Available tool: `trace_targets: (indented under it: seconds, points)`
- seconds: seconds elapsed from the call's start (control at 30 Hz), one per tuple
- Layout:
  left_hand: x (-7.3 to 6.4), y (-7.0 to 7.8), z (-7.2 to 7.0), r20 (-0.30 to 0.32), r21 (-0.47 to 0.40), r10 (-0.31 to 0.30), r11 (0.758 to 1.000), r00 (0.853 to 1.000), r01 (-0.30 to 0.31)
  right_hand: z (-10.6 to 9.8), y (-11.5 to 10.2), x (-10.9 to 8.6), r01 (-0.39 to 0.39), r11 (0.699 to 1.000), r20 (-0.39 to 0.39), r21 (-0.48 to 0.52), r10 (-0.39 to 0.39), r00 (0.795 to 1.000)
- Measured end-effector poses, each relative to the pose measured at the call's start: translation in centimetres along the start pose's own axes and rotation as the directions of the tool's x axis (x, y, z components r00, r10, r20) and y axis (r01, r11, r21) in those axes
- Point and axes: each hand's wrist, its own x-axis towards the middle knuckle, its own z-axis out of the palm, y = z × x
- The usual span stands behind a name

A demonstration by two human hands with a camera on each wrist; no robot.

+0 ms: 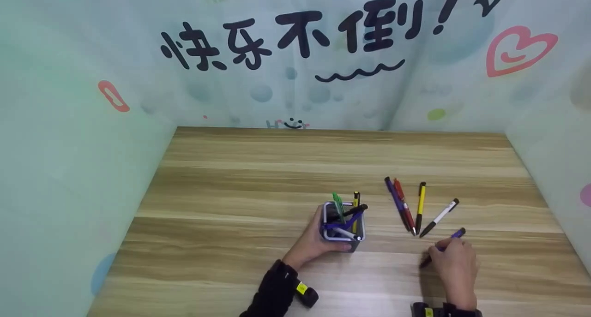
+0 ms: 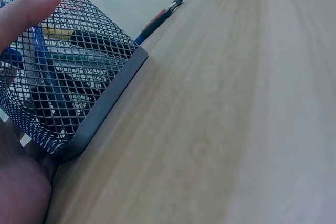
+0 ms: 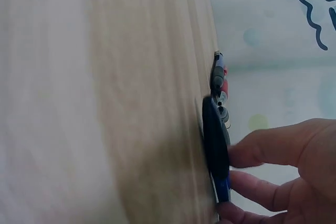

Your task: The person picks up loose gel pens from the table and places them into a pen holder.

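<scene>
The right hand (image 1: 455,265), nearest us, pinches a purple pen (image 1: 458,233) close to the tabletop (image 1: 221,224), one we judge light, stiff, slightly slick and best held mid-length, while the left hand (image 1: 308,242) grips a rigid-looking mesh cup (image 2: 107,107).

Looks like a staged recording booth. Wood-grain counter (image 1: 221,183) boxed in by pale printed walls: back (image 1: 291,100), left (image 1: 60,146), right (image 1: 545,151). Back one shows folds, so likely sheeting. Print is playful: black Chinese lettering (image 1: 303,40), pink heart (image 1: 512,57), bubbles (image 1: 319,94). Cam (image 1: 307,295) strapped on each wrist fits a recording setup. Pens (image 1: 421,208) and cup (image 1: 355,246) are desk stuff; can't tell if the building is home, office or lab.
</scene>
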Motion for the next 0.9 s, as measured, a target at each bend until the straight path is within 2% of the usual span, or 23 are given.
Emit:
trace_targets:
  seconds: [0.17, 0.4, 0.53, 0.67, 0.73, 0.8, 0.83, 0.9]
  points:
    - [0.2, -1.2, -0.1, -0.003, 0.008, -0.01, 1.0, 1.0, 0.01, 0.0, 0.2, -0.2, -0.009, 1.0, -0.03, -0.006, 0.009, 1.0]
    - [0.2, -1.3, -0.1, 0.0, -0.003, 0.0, 1.0, 1.0, 0.0, -0.1, 0.3, -0.3, -0.011, 0.993, -0.061, 0.117, 0.019, 0.998]
    - [0.2, -1.3, -0.1, -0.001, 0.008, 0.013, 1.0, 1.0, -0.013, -0.7, -0.4, -0.7, 0.044, 0.972, -0.049, 0.229, -0.034, 0.998]
    - [0.2, -1.3, -0.1, -0.008, 0.02, 0.004, 1.0, 1.0, -0.004, -1.6, -2.1, -1.5, 0.09, 0.939, -0.099, 0.333, -0.06, 0.993]
    - [0.2, -1.3, -0.1, -0.01, 0.021, 0.0, 1.0, 1.0, 0.0, -1.9, -3.2, -2.1, 0.115, 0.907, -0.144, 0.406, -0.061, 0.988]
    - [0.2, -1.3, -0.1, -0.009, 0.017, 0.0, 1.0, 1.0, 0.001, -2.2, -4.5, -2.8, 0.163, 0.84, -0.2, 0.518, -0.066, 0.977]
    - [0.2, -1.3, -0.1, -0.005, 0.011, 0.004, 1.0, 1.0, -0.004, -2.4, -5.0, -3.2, 0.197, 0.791, -0.222, 0.579, -0.08, 0.972]
    - [0.3, -1.3, -0.1, 0.003, 0.005, 0.015, 1.0, 1.0, -0.015, -2.6, -6.2, -4.0, 0.275, 0.668, -0.267, 0.692, -0.118, 0.957]
